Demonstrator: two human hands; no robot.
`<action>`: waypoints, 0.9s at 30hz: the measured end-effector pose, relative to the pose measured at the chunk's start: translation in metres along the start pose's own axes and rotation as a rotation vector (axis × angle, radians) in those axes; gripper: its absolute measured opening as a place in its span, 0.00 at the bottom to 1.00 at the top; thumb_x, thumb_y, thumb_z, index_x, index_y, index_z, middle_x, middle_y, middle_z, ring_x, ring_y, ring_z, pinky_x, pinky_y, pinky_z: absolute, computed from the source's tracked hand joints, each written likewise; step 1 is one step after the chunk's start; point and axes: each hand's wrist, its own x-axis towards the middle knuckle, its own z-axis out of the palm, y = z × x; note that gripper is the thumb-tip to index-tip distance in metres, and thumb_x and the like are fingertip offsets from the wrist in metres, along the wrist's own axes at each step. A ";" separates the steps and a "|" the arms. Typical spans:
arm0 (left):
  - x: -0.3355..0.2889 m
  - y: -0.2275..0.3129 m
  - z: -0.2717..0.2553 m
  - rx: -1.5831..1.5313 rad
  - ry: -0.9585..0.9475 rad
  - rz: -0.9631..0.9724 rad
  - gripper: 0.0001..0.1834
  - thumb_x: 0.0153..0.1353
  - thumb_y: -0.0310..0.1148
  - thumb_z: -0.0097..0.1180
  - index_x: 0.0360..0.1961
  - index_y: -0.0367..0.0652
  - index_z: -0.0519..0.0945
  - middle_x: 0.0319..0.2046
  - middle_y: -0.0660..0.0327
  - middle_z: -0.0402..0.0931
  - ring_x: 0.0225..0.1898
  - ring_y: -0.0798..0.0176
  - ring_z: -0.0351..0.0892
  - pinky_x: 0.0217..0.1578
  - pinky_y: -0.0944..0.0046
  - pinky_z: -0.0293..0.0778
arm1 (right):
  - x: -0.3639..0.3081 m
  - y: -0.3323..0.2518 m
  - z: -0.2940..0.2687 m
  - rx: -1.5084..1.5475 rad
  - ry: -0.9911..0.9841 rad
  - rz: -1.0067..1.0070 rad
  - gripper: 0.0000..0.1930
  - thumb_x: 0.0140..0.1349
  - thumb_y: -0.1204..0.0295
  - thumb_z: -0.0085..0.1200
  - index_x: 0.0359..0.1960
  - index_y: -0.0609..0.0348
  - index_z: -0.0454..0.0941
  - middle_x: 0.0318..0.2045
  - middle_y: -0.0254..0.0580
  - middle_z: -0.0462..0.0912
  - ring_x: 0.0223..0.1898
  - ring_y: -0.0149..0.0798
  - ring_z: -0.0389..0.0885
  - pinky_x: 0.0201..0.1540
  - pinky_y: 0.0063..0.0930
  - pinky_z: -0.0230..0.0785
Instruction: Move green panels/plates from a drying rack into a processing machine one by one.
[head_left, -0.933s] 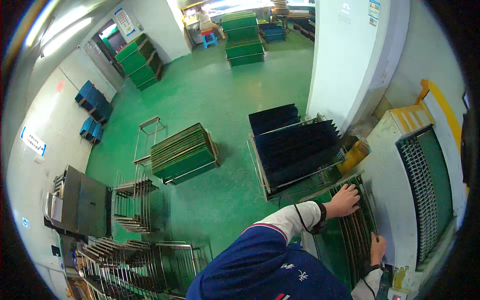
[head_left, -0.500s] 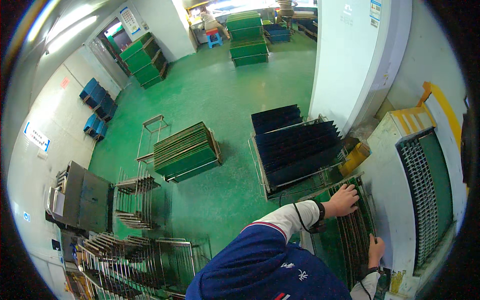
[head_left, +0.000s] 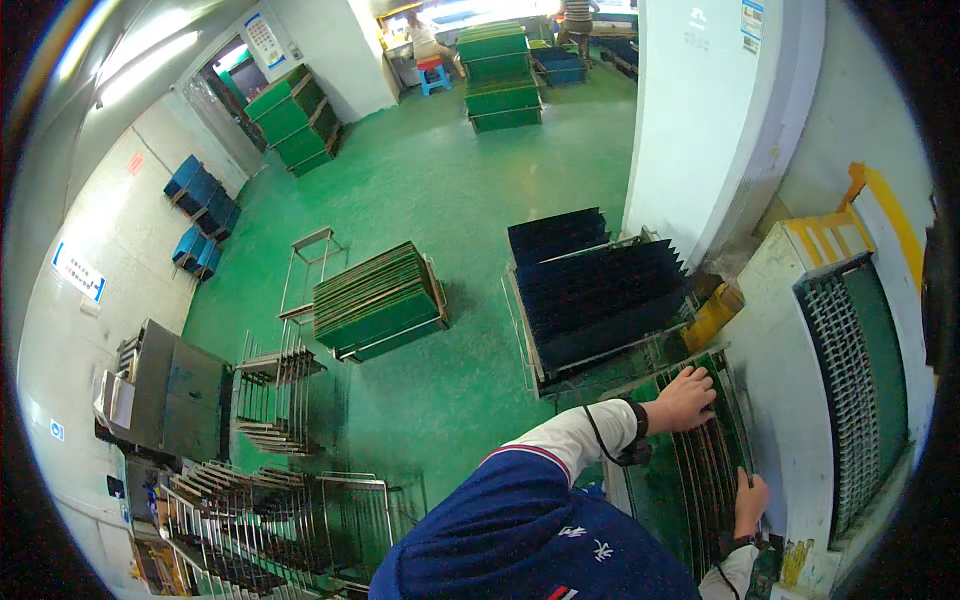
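Observation:
Green boards (head_left: 701, 470) stand on edge, closely packed in a rack at the lower right. My left hand (head_left: 686, 400) is bent over the far end of the row, its fingers curled onto the top edge of a green board (head_left: 735, 415). Nearer to me, my right hand (head_left: 751, 502) pinches the near end of what looks like the same outermost board, with the thumb up along its edge. The undersides of both hands' grips are partly hidden. Dark bands with cords circle both wrists.
A rack of dark blue boards (head_left: 600, 300) stands just beyond. To the right is a pale machine (head_left: 790, 330) with a slotted conveyor (head_left: 845, 400). Another rack of green boards (head_left: 375, 305) stands on the green floor, and metal racks (head_left: 260, 520) crowd the lower left.
The whole view has shifted slightly to the right and up at the far side. Both hands keep practically the same place on the boards.

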 end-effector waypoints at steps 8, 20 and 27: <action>-0.020 0.000 -0.001 -0.011 0.088 0.040 0.20 0.61 0.49 0.66 0.42 0.43 0.82 0.45 0.54 0.76 0.60 0.47 0.69 0.61 0.48 0.66 | -0.018 0.004 0.015 0.111 0.137 -0.140 0.26 0.67 0.52 0.63 0.29 0.69 0.80 0.27 0.64 0.80 0.31 0.66 0.78 0.35 0.52 0.67; -0.019 0.003 -0.006 0.007 0.040 0.004 0.20 0.63 0.49 0.64 0.44 0.43 0.84 0.48 0.56 0.78 0.61 0.48 0.69 0.64 0.47 0.64 | -0.011 0.012 0.011 0.075 -0.036 -0.229 0.16 0.65 0.61 0.62 0.35 0.65 0.83 0.32 0.64 0.82 0.39 0.69 0.80 0.41 0.58 0.71; -0.017 0.003 -0.003 0.038 0.029 0.023 0.19 0.61 0.48 0.65 0.44 0.44 0.84 0.47 0.56 0.78 0.60 0.49 0.70 0.62 0.48 0.66 | -0.003 0.003 -0.015 -0.088 -0.031 -0.217 0.18 0.64 0.59 0.62 0.40 0.66 0.84 0.34 0.65 0.82 0.40 0.70 0.78 0.43 0.56 0.70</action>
